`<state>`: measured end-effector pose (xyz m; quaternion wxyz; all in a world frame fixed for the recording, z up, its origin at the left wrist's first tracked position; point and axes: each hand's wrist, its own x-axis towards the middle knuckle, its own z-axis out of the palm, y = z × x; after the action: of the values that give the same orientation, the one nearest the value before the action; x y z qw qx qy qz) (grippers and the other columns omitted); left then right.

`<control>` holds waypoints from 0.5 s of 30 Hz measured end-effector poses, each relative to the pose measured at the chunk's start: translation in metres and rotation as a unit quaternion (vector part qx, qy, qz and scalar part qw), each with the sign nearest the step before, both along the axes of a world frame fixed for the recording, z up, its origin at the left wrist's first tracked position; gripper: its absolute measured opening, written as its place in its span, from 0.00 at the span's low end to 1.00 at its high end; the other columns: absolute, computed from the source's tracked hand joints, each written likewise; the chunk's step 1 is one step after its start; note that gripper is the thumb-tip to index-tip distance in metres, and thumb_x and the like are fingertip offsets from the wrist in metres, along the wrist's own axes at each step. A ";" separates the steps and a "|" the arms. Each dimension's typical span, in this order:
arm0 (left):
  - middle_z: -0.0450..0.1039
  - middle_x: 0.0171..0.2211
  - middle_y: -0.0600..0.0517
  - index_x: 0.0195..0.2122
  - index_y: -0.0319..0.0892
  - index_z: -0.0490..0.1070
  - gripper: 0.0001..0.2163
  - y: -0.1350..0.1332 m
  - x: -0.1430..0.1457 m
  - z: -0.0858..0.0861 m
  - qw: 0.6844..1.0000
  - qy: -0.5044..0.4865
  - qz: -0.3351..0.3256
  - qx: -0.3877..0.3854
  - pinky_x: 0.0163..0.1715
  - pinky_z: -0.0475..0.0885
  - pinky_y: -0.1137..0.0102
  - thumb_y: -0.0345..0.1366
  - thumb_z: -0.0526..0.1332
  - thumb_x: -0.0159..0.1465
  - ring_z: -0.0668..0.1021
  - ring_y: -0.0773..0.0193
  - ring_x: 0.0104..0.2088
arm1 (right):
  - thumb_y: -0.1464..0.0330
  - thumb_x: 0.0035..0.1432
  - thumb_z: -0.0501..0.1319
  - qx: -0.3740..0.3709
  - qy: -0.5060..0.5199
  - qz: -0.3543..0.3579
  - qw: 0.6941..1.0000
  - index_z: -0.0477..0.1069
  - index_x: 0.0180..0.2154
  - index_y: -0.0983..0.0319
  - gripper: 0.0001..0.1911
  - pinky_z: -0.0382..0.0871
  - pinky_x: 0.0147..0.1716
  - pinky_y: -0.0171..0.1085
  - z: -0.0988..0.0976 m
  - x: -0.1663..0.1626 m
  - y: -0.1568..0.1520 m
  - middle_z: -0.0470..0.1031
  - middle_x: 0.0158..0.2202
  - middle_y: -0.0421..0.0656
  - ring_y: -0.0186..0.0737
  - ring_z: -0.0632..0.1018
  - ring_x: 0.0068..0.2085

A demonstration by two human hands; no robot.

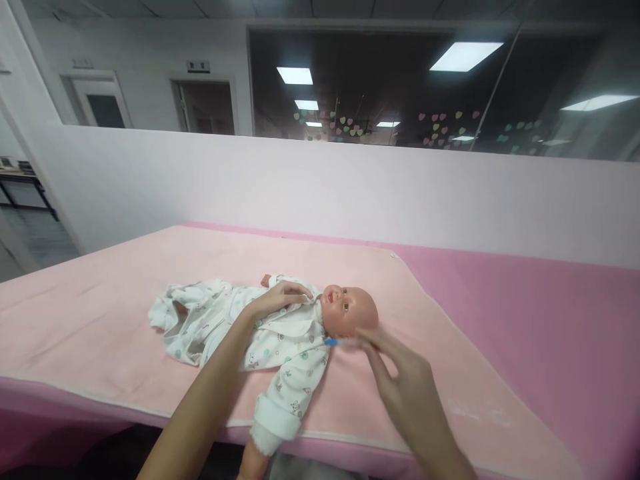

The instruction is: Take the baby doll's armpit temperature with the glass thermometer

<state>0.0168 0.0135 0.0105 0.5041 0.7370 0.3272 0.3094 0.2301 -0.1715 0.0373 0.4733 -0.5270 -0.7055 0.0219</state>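
Observation:
A baby doll (349,311) in a white patterned romper (293,337) lies on its back on a pink cover, its head to the right. My left hand (281,298) rests over the doll's chest, with thumb and fingers closed at the collar edge. Beside the doll's head, my right hand (400,373) is pinched around a thin pale stick with a blue end (332,342). The blue end sits against the romper near the neck and shoulder. Motion blurs the stick and fingertips, so its exact kind is unclear.
The pink cover (450,347) spreads over a padded surface with a darker pink part (565,320) at the right. A low white partition (350,190) runs behind it. The doll's sleeved arm (280,413) hangs over the front edge.

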 end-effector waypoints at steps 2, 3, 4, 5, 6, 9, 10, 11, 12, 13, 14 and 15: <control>0.63 0.16 0.55 0.36 0.38 0.77 0.14 0.000 0.000 0.000 1.000 -0.002 0.001 0.002 0.17 0.49 0.74 0.42 0.63 0.52 0.58 0.72 0.17 | 0.66 0.60 0.50 0.013 -0.013 -0.063 0.998 0.73 0.41 0.59 0.15 0.74 0.37 0.38 -0.037 0.002 -0.010 0.77 0.38 0.44 0.42 0.78 0.39; 0.62 0.15 0.55 0.36 0.38 0.77 0.15 0.000 0.000 -0.001 1.000 -0.004 0.004 0.003 0.17 0.49 0.74 0.43 0.62 0.53 0.58 0.72 0.17 | 0.66 0.61 0.49 0.027 -0.024 -0.090 0.995 0.73 0.41 0.59 0.15 0.74 0.37 0.38 -0.053 0.002 -0.013 0.77 0.38 0.44 0.42 0.78 0.39; 0.60 0.15 0.56 0.35 0.38 0.77 0.15 0.001 0.000 -0.001 1.000 -0.007 0.009 0.002 0.17 0.49 0.74 0.44 0.61 0.54 0.57 0.71 0.17 | 0.67 0.61 0.49 0.041 -0.037 -0.106 0.993 0.73 0.41 0.59 0.15 0.74 0.37 0.38 -0.068 0.001 -0.015 0.77 0.39 0.44 0.42 0.78 0.39; 0.58 0.14 0.56 0.35 0.38 0.77 0.16 0.001 0.000 -0.002 1.000 -0.010 0.016 -0.002 0.17 0.49 0.74 0.45 0.59 0.56 0.57 0.71 0.17 | 0.67 0.61 0.48 0.052 -0.051 -0.118 0.990 0.73 0.42 0.60 0.16 0.74 0.39 0.38 -0.081 -0.001 -0.017 0.76 0.40 0.45 0.42 0.78 0.40; 0.57 0.13 0.56 0.35 0.38 0.77 0.17 0.002 0.000 -0.003 1.000 -0.013 0.023 -0.007 0.17 0.48 0.74 0.46 0.58 0.57 0.57 0.71 0.16 | 0.68 0.61 0.48 0.060 -0.065 -0.121 0.989 0.73 0.42 0.60 0.16 0.74 0.40 0.38 -0.093 -0.004 -0.018 0.76 0.40 0.45 0.42 0.77 0.40; 0.58 0.14 0.55 0.33 0.38 0.78 0.16 0.003 0.000 -0.005 0.999 -0.014 0.031 -0.012 0.16 0.49 0.74 0.45 0.58 0.57 0.57 0.71 0.17 | 0.71 0.60 0.47 0.078 -0.108 -0.108 0.985 0.72 0.43 0.61 0.17 0.73 0.42 0.38 -0.117 -0.012 -0.019 0.75 0.42 0.45 0.41 0.77 0.42; 0.61 0.15 0.54 0.33 0.38 0.78 0.15 0.003 -0.001 -0.005 0.999 -0.013 0.029 -0.010 0.16 0.49 0.74 0.44 0.59 0.56 0.58 0.71 0.17 | 0.72 0.60 0.47 0.078 -0.121 -0.099 0.985 0.72 0.43 0.60 0.17 0.73 0.42 0.38 -0.122 -0.014 -0.018 0.75 0.42 0.46 0.41 0.77 0.42; 0.65 0.17 0.53 0.33 0.38 0.78 0.14 0.003 -0.001 -0.005 1.000 -0.014 0.025 -0.008 0.16 0.50 0.75 0.43 0.60 0.55 0.59 0.71 0.17 | 0.73 0.59 0.47 0.075 -0.133 -0.091 0.984 0.73 0.43 0.60 0.18 0.73 0.42 0.38 -0.127 -0.015 -0.016 0.75 0.42 0.46 0.41 0.77 0.42; 0.69 0.20 0.51 0.33 0.38 0.78 0.13 0.003 -0.001 -0.005 1.000 -0.017 0.020 -0.007 0.16 0.51 0.75 0.41 0.60 0.54 0.59 0.71 0.18 | 0.74 0.58 0.46 0.069 -0.142 -0.085 0.984 0.73 0.42 0.61 0.18 0.73 0.42 0.38 -0.131 -0.016 -0.014 0.75 0.41 0.46 0.41 0.76 0.42; 0.71 0.24 0.50 0.33 0.38 0.78 0.12 0.003 -0.001 -0.005 1.000 -0.022 0.016 -0.007 0.16 0.51 0.75 0.40 0.61 0.54 0.60 0.71 0.18 | 0.76 0.57 0.46 0.061 -0.150 -0.081 0.983 0.73 0.42 0.61 0.19 0.73 0.42 0.38 -0.133 -0.016 -0.012 0.75 0.41 0.47 0.42 0.76 0.42; 0.73 0.27 0.49 0.33 0.38 0.78 0.11 0.003 -0.001 -0.005 1.000 -0.026 0.013 -0.008 0.16 0.52 0.75 0.39 0.61 0.54 0.60 0.72 0.18 | 0.77 0.56 0.46 0.055 -0.159 -0.081 0.982 0.73 0.41 0.61 0.19 0.73 0.43 0.39 -0.134 -0.016 -0.010 0.75 0.41 0.47 0.42 0.76 0.42; 0.74 0.29 0.49 0.33 0.38 0.78 0.11 0.003 -0.001 -0.005 0.999 -0.030 0.011 -0.010 0.16 0.52 0.75 0.38 0.60 0.54 0.60 0.72 0.18 | 0.78 0.55 0.46 0.049 -0.168 -0.084 0.981 0.74 0.40 0.61 0.20 0.73 0.42 0.40 -0.133 -0.016 -0.008 0.76 0.40 0.47 0.43 0.77 0.42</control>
<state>0.0159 0.0160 0.0057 0.5174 0.7187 0.3230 0.3338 0.2136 -0.1791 -0.0955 0.3735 -0.5571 -0.7282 -0.1409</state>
